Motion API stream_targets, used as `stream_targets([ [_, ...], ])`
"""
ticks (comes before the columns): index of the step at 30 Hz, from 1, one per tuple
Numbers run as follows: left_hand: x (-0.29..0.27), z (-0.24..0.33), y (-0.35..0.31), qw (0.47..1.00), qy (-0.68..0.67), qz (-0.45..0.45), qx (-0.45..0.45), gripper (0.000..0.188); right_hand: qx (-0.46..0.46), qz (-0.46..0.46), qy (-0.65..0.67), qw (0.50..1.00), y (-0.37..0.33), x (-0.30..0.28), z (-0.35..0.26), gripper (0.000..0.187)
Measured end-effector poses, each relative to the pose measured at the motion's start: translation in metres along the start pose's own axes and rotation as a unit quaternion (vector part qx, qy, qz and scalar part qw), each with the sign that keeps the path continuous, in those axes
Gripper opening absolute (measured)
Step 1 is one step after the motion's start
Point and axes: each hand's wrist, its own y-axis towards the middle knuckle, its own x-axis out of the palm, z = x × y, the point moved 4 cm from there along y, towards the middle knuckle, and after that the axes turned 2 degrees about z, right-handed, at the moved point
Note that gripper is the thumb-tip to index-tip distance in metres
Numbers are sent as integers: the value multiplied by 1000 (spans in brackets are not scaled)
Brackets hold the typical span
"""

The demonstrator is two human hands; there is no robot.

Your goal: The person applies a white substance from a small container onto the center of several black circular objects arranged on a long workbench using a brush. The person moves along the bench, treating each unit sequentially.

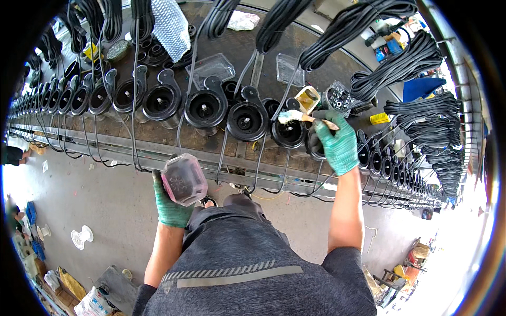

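Note:
My left hand (172,209), in a green glove, is closed around the side of a clear, pink-tinted plastic container (184,180) with cut corners. It is held in front of the bench edge, near my body. In a green glove too, my right hand (338,143) grips a paint brush (307,118) by its wooden handle. Pale, whitish bristles point left, over a round black housing (288,136) on the bench. Left of that stands another black housing (246,121) with a metal shaft at its centre. Whether the bristles touch the housing, I cannot tell.
Several more black housings (162,101) line the bench edge, their cables hanging down in front. Bundled black cables (358,29) hang above. Behind lie a small tub with yellowish contents (307,99), clear plastic trays (213,69) and bubble wrap (169,29). A white spool (81,237) is on the floor.

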Motion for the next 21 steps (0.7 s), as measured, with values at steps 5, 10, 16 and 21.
stream_targets([
  [5,-12,22,0,1000,3,-3,-26,60,7,26,-49,998,-10,76,24,19],
  [10,-22,42,-6,1000,8,-10,-17,61,37,30,-13,999,-2,127,64,16],
  [16,-28,49,-17,1000,1,7,-18,64,143,-8,76,987,37,137,72,22],
  [21,-25,49,-27,999,1,43,10,63,139,-149,-23,979,72,150,50,26],
])
